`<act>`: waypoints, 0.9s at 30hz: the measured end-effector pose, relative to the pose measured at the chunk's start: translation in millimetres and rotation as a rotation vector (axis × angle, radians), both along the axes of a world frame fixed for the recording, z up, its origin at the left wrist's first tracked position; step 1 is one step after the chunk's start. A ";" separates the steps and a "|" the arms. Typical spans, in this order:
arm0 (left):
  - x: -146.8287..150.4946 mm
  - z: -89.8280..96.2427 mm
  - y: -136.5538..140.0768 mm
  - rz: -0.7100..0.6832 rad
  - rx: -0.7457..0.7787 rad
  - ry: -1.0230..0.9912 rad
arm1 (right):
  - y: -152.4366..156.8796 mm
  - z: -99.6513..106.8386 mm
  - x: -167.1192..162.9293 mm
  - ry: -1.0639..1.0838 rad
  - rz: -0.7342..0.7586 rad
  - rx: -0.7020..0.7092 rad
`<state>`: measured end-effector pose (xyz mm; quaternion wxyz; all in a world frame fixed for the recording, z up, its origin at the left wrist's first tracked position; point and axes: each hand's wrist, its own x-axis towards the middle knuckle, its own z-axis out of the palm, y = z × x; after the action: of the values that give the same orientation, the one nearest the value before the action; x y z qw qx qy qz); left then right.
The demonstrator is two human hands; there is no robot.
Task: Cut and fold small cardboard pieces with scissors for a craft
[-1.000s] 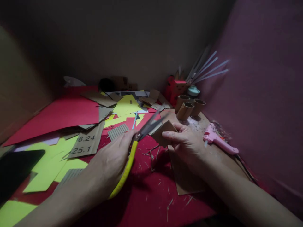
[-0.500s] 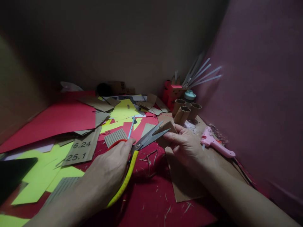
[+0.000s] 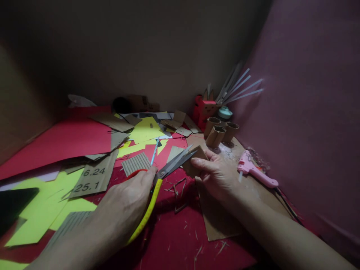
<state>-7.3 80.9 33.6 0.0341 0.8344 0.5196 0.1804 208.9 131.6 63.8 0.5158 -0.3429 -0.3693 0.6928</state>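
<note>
My left hand [image 3: 131, 204] is closed on the handles of a pair of scissors [image 3: 172, 166], one handle yellow and the other red. The blades point up and to the right, slightly parted, at a small piece of brown cardboard [image 3: 194, 165]. One blade lies across the face of that piece. My right hand [image 3: 218, 172] pinches the piece at its right edge, thumb on top. Below my right hand, a larger flat cardboard sheet [image 3: 216, 217] lies on the red surface. Thin cardboard scraps [image 3: 177, 189] are scattered beneath the scissors.
A pink glue gun [image 3: 255, 170] lies at the right by the wall. Behind my right hand stand cardboard tubes [image 3: 216, 137], a red box [image 3: 204, 110] and translucent sticks [image 3: 242, 84]. Yellow paper [image 3: 42, 202], red card [image 3: 70, 146] and a blue pencil-like stick [image 3: 154, 150] lie left.
The blades have closed somewhat and now lie across the cardboard piece. My right hand has turned the piece so more of its face shows. The view has shifted slightly.
</note>
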 end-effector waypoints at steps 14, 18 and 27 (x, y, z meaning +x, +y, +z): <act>1.0 3.4 1.9 0.010 0.018 0.011 | 5.4 -3.8 3.8 0.016 0.026 0.032; 1.8 8.1 2.1 0.031 -0.026 0.019 | 5.1 -4.7 4.2 -0.005 0.045 0.029; 0.7 11.0 1.8 0.005 -0.045 0.023 | 6.0 -7.7 5.7 -0.010 0.052 0.059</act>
<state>-6.6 82.7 44.6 0.0467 0.8341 0.5260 0.1591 214.6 137.7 56.0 0.5057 -0.3214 -0.4011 0.6929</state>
